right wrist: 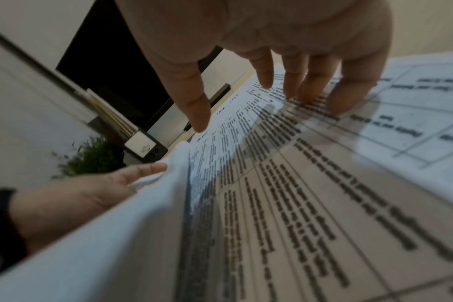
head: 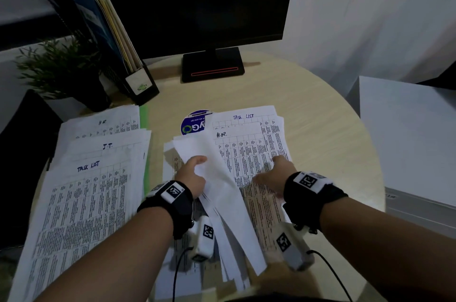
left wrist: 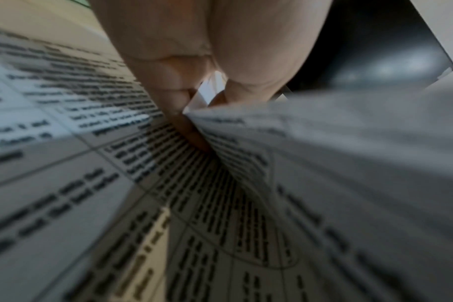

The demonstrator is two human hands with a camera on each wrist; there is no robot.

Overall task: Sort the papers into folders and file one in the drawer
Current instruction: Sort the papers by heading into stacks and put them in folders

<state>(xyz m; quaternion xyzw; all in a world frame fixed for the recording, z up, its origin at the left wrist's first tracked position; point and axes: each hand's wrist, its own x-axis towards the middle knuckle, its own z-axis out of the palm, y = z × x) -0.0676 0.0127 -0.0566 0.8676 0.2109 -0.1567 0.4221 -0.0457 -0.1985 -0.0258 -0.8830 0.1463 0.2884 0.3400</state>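
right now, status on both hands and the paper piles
Left hand grips lifted bundle of white printed sheets. Right hand open, fingers pressing flat H.R. sheet. Sorted stacks lie left, nothing blocking.

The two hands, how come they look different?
The left hand is curled, gripping lifted sheets; the right hand is spread, fingers straight. The left holds paper off the desk; the right rests on the flat pile. Both wear black wristbands.

A dark monitor (head: 187, 3) stood on its black base (head: 212, 64) at the back of the round pale wooden table (head: 320, 133). A potted green plant (head: 61, 69) sat at the table's left edge. A round blue sticker (head: 193, 124) lay near the table's middle.
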